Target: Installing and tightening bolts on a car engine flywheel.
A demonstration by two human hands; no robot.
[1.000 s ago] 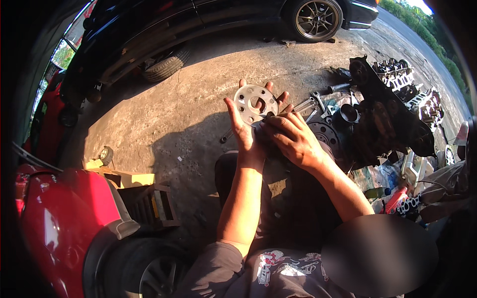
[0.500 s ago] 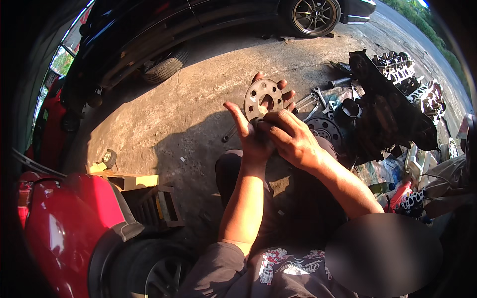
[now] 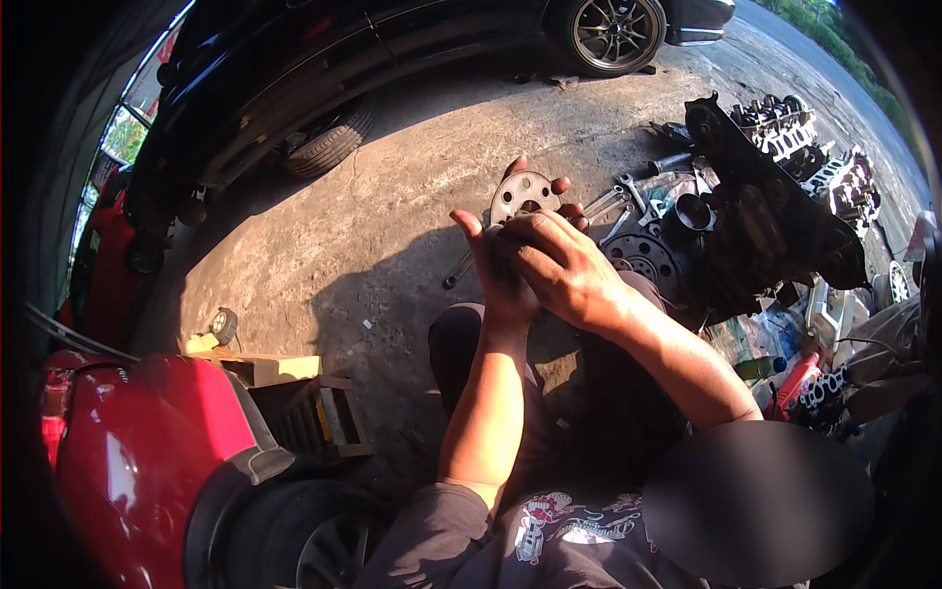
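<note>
I have a round metal plate (image 3: 519, 194) with a ring of holes cradled in my left hand (image 3: 500, 270), fingers curled up behind its rim and thumb raised at the left. My right hand (image 3: 564, 265) is closed over the plate's lower part, covering much of it; whatever its fingers pinch there is dark and hidden. Just right of my hands, a larger dark holed disc (image 3: 638, 255) lies on the ground, with several wrenches (image 3: 623, 196) above it. Another tool (image 3: 459, 267) lies left of my left hand.
A dark engine assembly (image 3: 756, 196) with cylinder heads (image 3: 839, 196) occupies the right. A black car (image 3: 373, 59) and loose tyre (image 3: 329, 142) are behind. A red car body (image 3: 147, 432) and cardboard box (image 3: 270, 366) are at left; bottles and parts (image 3: 800, 378) lie right.
Both hands and the plate have shifted right since a second ago. Latest, they dropped slightly, and my right hand has moved further over the plate, hiding more of it.
</note>
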